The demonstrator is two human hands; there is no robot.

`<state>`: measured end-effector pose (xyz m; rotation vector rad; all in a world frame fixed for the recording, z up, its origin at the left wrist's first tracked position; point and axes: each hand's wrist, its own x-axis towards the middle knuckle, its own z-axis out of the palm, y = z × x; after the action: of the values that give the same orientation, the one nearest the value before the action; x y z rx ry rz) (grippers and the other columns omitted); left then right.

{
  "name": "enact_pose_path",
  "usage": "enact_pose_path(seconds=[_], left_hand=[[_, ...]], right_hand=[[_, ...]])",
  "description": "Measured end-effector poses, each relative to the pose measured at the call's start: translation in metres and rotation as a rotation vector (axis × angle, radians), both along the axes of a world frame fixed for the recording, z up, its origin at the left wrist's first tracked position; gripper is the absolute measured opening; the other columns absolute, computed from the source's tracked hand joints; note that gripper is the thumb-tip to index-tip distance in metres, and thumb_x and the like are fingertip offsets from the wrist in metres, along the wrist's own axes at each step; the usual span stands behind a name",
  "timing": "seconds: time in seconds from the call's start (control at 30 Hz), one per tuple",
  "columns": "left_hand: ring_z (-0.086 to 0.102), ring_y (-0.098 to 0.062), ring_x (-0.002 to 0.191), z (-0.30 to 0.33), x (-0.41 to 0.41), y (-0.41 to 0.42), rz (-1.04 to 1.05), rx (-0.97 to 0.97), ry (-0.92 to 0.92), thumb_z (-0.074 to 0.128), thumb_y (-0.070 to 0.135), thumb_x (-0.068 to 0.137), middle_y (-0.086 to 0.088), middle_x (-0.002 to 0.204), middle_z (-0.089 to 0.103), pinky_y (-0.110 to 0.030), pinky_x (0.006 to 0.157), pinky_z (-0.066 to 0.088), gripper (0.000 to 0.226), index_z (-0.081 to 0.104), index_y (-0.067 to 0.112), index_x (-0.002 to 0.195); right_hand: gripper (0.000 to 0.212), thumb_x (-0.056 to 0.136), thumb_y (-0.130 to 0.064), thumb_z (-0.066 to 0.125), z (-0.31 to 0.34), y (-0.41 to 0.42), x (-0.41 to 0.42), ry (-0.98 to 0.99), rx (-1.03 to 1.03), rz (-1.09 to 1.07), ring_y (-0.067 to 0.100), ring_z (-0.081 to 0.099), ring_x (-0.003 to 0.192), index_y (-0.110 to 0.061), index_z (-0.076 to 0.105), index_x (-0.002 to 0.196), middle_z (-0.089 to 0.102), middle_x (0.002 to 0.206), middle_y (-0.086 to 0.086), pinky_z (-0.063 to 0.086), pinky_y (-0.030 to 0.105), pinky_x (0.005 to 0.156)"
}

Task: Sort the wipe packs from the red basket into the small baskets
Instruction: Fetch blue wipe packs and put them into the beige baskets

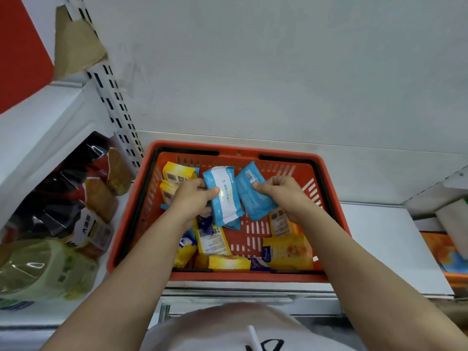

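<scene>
Over the red basket [229, 150], the left hand [193, 198] is pinching a blue-and-white wipe pack [224, 197] and the right hand [285, 192] a blue pack [255, 196]; light, soft and probably slippery, best gripped edgewise.

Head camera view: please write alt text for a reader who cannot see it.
Over a red basket, a person's left hand grips a blue and white wipe pack while the right hand grips a blue wipe pack. Yellow packs lie in the basket, which sits on a white shelf.
</scene>
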<state>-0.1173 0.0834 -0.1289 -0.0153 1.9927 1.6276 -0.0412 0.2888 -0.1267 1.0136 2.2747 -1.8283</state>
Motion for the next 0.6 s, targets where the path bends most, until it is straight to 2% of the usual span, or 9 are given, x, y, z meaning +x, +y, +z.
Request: enact_pose_path(seconds=[0.1, 0.2, 0.27, 0.3, 0.33, 0.43, 0.53, 0.6], left_hand=[[0.075, -0.015, 0.076, 0.004, 0.004, 0.001, -0.012, 0.087, -0.059, 0.061, 0.016, 0.097, -0.004, 0.095, 0.075, -0.029, 0.059, 0.060, 0.006, 0.062, 0.017, 0.102], [0.075, -0.016, 0.082, 0.008, 0.007, 0.003, -0.047, 0.163, -0.104, 0.059, 0.019, 0.099, -0.005, 0.099, 0.076, -0.023, 0.060, 0.057, 0.014, 0.063, 0.014, 0.111], [0.075, -0.017, 0.081, 0.011, 0.009, 0.003, -0.041, 0.207, -0.109, 0.057, 0.019, 0.099, -0.006, 0.099, 0.076, -0.022, 0.059, 0.057, 0.015, 0.063, 0.013, 0.112], [0.075, -0.016, 0.080, 0.011, 0.009, 0.003, -0.030, 0.225, -0.107, 0.057, 0.019, 0.100, -0.005, 0.099, 0.076, -0.021, 0.057, 0.056, 0.015, 0.064, 0.014, 0.111], [0.075, -0.015, 0.078, 0.012, 0.009, 0.003, -0.016, 0.239, -0.103, 0.056, 0.019, 0.100, -0.004, 0.098, 0.076, -0.019, 0.054, 0.055, 0.014, 0.064, 0.015, 0.111], [0.074, -0.012, 0.082, 0.013, 0.008, 0.001, 0.045, 0.275, -0.097, 0.055, 0.018, 0.100, -0.003, 0.102, 0.075, -0.019, 0.058, 0.056, 0.016, 0.062, 0.015, 0.115], [0.074, -0.011, 0.086, 0.014, 0.006, 0.001, 0.050, 0.289, -0.089, 0.056, 0.017, 0.100, -0.003, 0.107, 0.073, -0.020, 0.062, 0.058, 0.015, 0.061, 0.018, 0.114], [0.074, -0.012, 0.089, 0.018, 0.008, 0.004, 0.035, 0.313, -0.081, 0.059, 0.014, 0.098, -0.003, 0.110, 0.072, -0.022, 0.064, 0.058, 0.018, 0.060, 0.019, 0.115]], right_hand=[[0.025, 0.082, -0.034, 0.079, 0.006, -0.022, 0.005, 0.082, -0.262, 0.000, 0.019, 0.071, 0.078, -0.016, 0.062, 0.084, 0.073, 0.091, 0.007, 0.056, 0.032, 0.066], [0.037, 0.085, -0.046, 0.072, 0.009, -0.037, 0.011, 0.086, -0.468, 0.049, 0.023, 0.071, 0.091, -0.012, 0.066, 0.099, 0.073, 0.100, 0.007, 0.058, 0.038, 0.074], [0.028, 0.088, -0.036, 0.071, 0.010, -0.043, 0.015, 0.115, -0.444, 0.011, 0.021, 0.070, 0.089, -0.012, 0.065, 0.099, 0.073, 0.099, 0.006, 0.057, 0.033, 0.068], [0.021, 0.087, -0.025, 0.074, 0.011, -0.044, 0.017, 0.139, -0.392, -0.045, 0.020, 0.070, 0.088, -0.012, 0.062, 0.099, 0.071, 0.099, 0.008, 0.057, 0.032, 0.066], [0.024, 0.085, -0.014, 0.077, 0.012, -0.044, 0.019, 0.156, -0.337, -0.121, 0.020, 0.070, 0.085, -0.012, 0.059, 0.100, 0.070, 0.101, 0.009, 0.057, 0.032, 0.064], [0.060, 0.077, -0.001, 0.081, 0.017, -0.040, 0.027, 0.199, -0.251, -0.318, 0.022, 0.075, 0.078, -0.016, 0.049, 0.125, 0.069, 0.103, 0.012, 0.058, 0.032, 0.059], [0.093, 0.078, 0.004, 0.078, 0.019, -0.035, 0.042, 0.274, -0.245, -0.352, 0.022, 0.075, 0.080, -0.026, 0.028, 0.150, 0.073, 0.099, 0.012, 0.059, 0.034, 0.060], [0.096, 0.079, 0.003, 0.077, 0.020, -0.035, 0.055, 0.325, -0.240, -0.363, 0.023, 0.075, 0.084, -0.030, 0.025, 0.152, 0.073, 0.100, 0.013, 0.060, 0.036, 0.062]])
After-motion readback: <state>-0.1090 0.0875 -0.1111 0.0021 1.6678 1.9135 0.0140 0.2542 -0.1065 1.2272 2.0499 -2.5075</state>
